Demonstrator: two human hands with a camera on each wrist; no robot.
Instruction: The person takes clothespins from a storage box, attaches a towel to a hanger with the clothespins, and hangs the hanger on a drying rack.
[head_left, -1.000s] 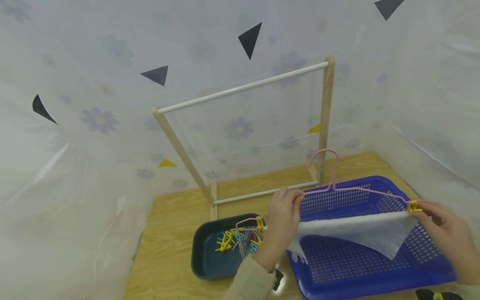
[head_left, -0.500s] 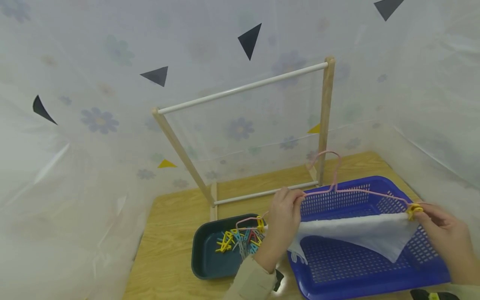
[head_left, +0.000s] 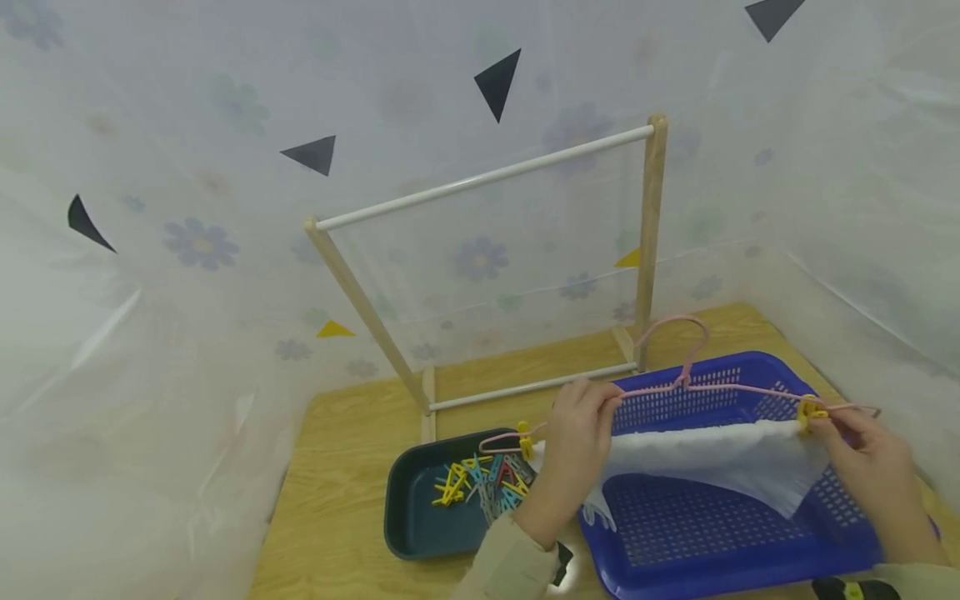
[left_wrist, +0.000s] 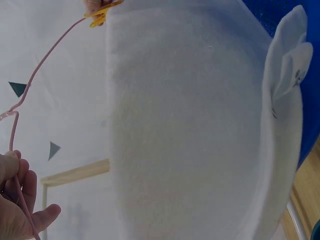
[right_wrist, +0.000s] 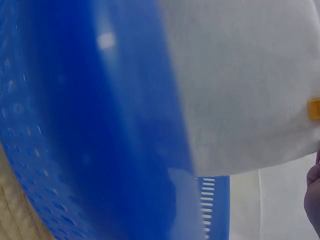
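Note:
A white cloth hangs from a pink wire hanger, held by a yellow clothespin on the left and another yellow clothespin on the right. My left hand pinches the hanger's upper wire left of its hook; in the left wrist view the other fingers stand away from the wire. At the right end, my right hand pinches the right clothespin between thumb and fingers. The cloth hangs above a blue basket and fills most of the left wrist view.
Left of the basket stands a dark green tray with several yellow, blue, grey and red clothespins. Behind both rises a wooden rack with a white top rod. Plastic sheeting surrounds the wooden table.
The hanger's hook has shifted right and slightly down. My left hand has moved a little right, my right hand a little left, each keeping its grip.

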